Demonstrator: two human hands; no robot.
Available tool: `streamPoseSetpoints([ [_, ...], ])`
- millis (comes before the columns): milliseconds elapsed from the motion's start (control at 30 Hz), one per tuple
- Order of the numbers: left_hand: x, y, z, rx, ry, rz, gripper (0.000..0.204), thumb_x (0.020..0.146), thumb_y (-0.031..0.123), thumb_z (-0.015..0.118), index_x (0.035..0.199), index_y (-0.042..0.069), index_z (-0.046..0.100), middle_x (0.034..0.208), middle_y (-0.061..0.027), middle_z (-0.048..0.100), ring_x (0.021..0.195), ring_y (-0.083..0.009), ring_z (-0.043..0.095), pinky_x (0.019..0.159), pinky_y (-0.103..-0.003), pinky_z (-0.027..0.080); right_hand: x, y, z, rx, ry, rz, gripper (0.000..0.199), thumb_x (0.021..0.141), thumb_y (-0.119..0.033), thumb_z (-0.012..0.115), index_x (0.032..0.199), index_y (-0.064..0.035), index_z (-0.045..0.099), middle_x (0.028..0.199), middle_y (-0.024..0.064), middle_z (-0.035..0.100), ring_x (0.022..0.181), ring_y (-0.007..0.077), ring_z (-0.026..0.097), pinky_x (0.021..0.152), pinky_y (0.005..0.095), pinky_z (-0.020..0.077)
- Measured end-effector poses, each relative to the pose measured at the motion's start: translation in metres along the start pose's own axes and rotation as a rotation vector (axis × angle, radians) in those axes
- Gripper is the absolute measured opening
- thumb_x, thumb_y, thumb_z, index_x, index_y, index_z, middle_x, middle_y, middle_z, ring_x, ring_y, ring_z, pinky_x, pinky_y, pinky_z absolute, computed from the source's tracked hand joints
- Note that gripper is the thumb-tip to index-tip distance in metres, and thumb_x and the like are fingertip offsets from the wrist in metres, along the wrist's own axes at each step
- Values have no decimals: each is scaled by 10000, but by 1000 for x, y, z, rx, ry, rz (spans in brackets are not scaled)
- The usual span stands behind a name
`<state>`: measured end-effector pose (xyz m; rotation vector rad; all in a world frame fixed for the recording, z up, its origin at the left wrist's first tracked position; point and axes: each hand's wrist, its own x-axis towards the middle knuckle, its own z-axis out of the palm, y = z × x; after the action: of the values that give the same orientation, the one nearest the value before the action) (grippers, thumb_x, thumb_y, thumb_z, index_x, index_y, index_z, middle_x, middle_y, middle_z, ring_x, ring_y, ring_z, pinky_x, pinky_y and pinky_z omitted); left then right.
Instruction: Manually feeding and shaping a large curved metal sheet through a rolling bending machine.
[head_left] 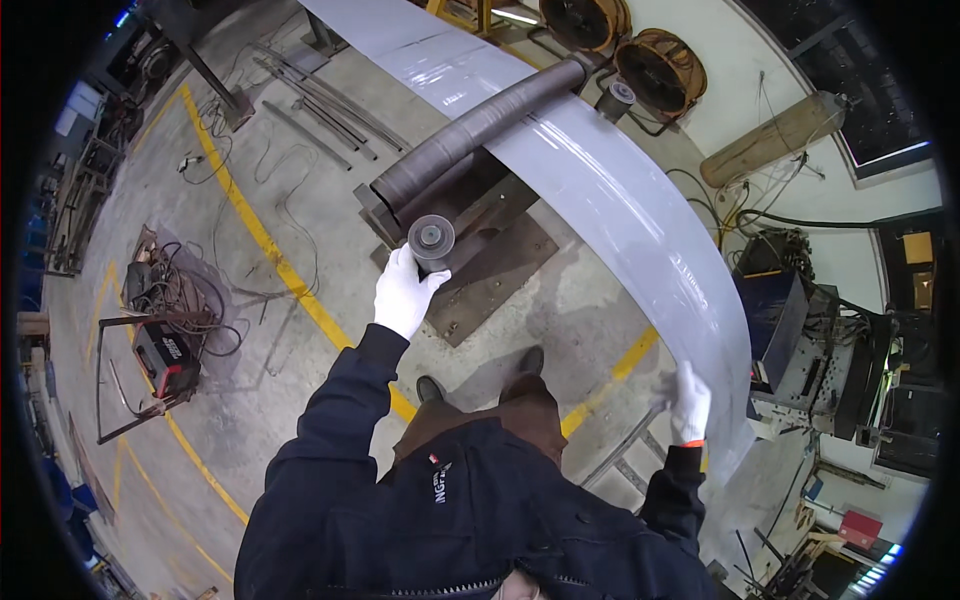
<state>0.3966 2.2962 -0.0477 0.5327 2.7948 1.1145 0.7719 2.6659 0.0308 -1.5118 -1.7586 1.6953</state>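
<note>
While the long curved grey sheet of metal (620, 200) sat arched over the dark steel roller (480, 125) of the floor-mounted rolling machine, the left hand (403, 293), white-gloved, rested with fingers closed against the round end cap of the lower roller (432, 238). The right hand (688, 400), also white-gloved, held the sheet's near edge; its grip looked pinched on that edge, thumb side hidden, so partly a judgement.

Sheet position: ran from far beyond the left grip, over the roller, then curved down to the right grip and just below it.

Doing this well, my read:
- keep the right grip on the edge only, fingers clear of the nip line
- support the free end so it didn't sag or kink
- keep the edge square to the roller axis
- left grip stays at the roller end, away from the sheet

Containers: none seen holding anything near either grip. Red welding unit (165, 358) with coiled cables sat on the concrete floor (250, 400), well left of the left grip. Two round fans (660, 70) stood beyond the roller.
</note>
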Motion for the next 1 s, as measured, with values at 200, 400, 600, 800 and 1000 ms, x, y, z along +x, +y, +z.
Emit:
streamPoseSetpoints([
  [200, 7, 7, 14, -21, 34, -54, 592, 826, 324, 888, 1255, 36, 598, 1136, -181, 660, 1041, -410, 674, 869, -475, 565, 141, -142, 84, -452, 124, -885, 369, 1061, -187, 646, 1340, 53, 675, 1342, 171, 716, 1243, 232, 661, 1097, 350, 470],
  [400, 39, 26, 39, -69, 15, -20, 602, 821, 296, 894, 1279, 32, 605, 1160, -188, 661, 1033, -406, 680, 877, -461, 567, 272, -152, 158, -826, 41, -884, 700, 962, -513, 699, 1424, 7, 622, 1329, 260, 688, 1241, 405, 647, 1079, 457, 485],
  [600, 47, 29, 58, -134, 9, -154, 662, 834, 324, 897, 1311, -10, 583, 1164, -232, 690, 1080, -413, 697, 910, -463, 568, 270, -155, 178, -936, 237, -966, 595, 894, -508, 762, 1207, -3, 734, 1045, 220, 742, 984, 388, 705, 892, 469, 546],
  [800, 70, 89, 68, 174, -121, -263, 527, 882, 364, 861, 1027, -119, 708, 978, -259, 771, 928, -377, 748, 877, -456, 563, 249, -180, 159, -857, 194, -940, 488, 829, -553, 762, 885, -72, 707, 881, 200, 722, 853, 409, 690, 753, 533, 519],
  [1000, 69, 101, 62, 434, -246, -420, 422, 918, 286, 835, 976, -122, 746, 934, -202, 796, 821, -282, 739, 833, -397, 577, 250, -164, 135, -839, 181, -827, 592, 844, -607, 720, 1101, -77, 660, 940, 154, 650, 923, 347, 611, 827, 476, 427],
])
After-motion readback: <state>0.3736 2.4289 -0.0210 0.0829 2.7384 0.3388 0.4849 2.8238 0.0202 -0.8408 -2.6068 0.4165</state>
